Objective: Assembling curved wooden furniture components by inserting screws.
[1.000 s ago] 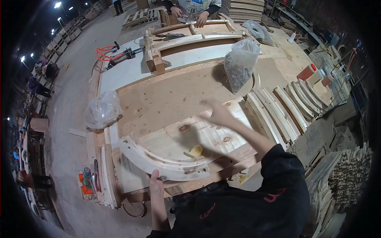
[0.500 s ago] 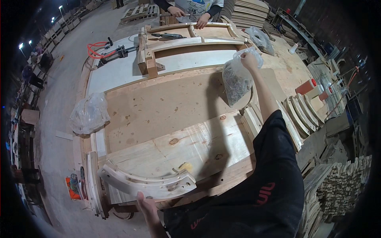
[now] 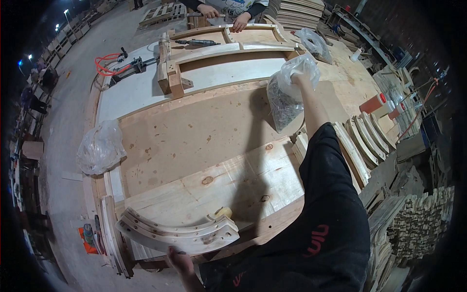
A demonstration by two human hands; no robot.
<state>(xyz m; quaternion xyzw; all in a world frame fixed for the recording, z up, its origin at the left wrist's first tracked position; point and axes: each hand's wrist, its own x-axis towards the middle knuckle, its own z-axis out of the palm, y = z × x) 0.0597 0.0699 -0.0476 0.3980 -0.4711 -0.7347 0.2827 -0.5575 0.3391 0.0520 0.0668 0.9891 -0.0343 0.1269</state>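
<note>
One wooden arc (image 3: 177,239) runs sideways, bulging nearward, left hand (image 3: 181,263) clasping its edge; right hand (image 3: 299,79), grip unclear.

Bright lamps (image 3: 66,13) shine beyond the workshop's grey floor (image 3: 68,112).

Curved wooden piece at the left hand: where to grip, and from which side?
Probably mid-length on the outer, convex edge, coming from the wearer's side of the workbench. The curved wooden piece turns that edge toward the wearer, its inner curve and both ends facing away. The left hand is at that edge, near the middle.
</note>
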